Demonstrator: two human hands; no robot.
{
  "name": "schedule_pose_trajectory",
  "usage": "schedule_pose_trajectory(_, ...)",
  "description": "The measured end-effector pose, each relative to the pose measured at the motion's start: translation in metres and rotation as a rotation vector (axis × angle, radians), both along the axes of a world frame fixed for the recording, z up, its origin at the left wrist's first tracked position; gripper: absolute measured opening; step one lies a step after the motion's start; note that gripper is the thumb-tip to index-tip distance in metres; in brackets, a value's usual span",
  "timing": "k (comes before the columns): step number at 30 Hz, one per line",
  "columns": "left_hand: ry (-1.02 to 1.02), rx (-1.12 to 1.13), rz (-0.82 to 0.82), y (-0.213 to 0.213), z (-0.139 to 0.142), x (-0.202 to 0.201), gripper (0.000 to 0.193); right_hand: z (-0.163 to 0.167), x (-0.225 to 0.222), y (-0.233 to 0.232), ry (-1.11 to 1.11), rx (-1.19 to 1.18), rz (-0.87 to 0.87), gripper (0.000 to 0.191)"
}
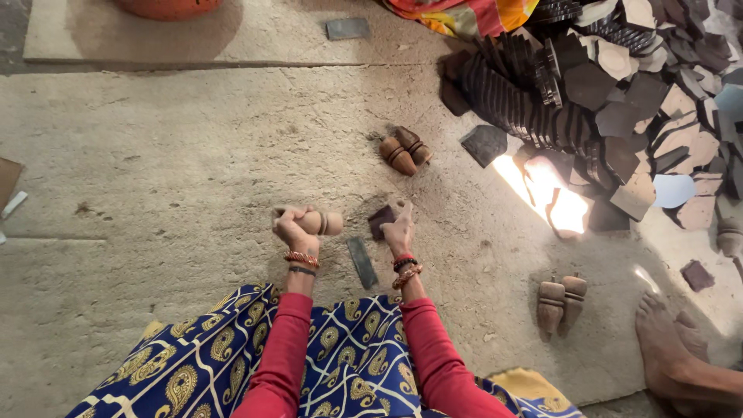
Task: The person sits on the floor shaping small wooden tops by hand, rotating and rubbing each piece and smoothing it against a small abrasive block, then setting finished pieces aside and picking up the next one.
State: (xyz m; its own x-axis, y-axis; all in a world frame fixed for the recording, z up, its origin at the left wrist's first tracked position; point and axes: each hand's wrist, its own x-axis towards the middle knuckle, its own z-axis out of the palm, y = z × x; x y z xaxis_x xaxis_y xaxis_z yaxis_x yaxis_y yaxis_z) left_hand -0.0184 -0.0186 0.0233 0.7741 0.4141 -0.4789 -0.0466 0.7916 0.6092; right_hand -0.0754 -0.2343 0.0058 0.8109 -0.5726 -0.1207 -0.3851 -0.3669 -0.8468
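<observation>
My left hand (292,227) grips a turned wooden piece (323,223) held sideways just above the dusty floor. A little to its right, my right hand (399,227) pinches a small dark flat tile piece (380,220) against the ground. A flat grey metal strip (362,262) lies on the floor between my wrists. Both arms wear red sleeves and bangles.
A big heap of dark cut tiles (611,101) fills the upper right. Two wooden pieces (405,150) lie ahead, two more (561,302) at the right. Another person's bare foot (672,348) rests at the lower right. An orange pot (166,8) stands on a slab at the top.
</observation>
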Motion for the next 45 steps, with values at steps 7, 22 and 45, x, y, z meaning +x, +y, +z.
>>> schedule_pose_trajectory(7, 0.019, 0.060, -0.063, 0.010, -0.046, -0.020, 0.014, 0.000, 0.005, -0.019, 0.141, -0.059, 0.314, 0.051)
schedule_pose_trajectory(22, 0.102, 1.360, -1.220, 0.050, 0.000, -0.005, 0.035, 0.016, -0.008, -0.029, 0.161, 0.684, 0.150, 0.031)
schedule_pose_trajectory(45, 0.181, 1.640, -1.457, 0.027, -0.011, -0.022, 0.063, 0.034, -0.005, -0.017, 0.223, 0.598, 0.073, 0.021)
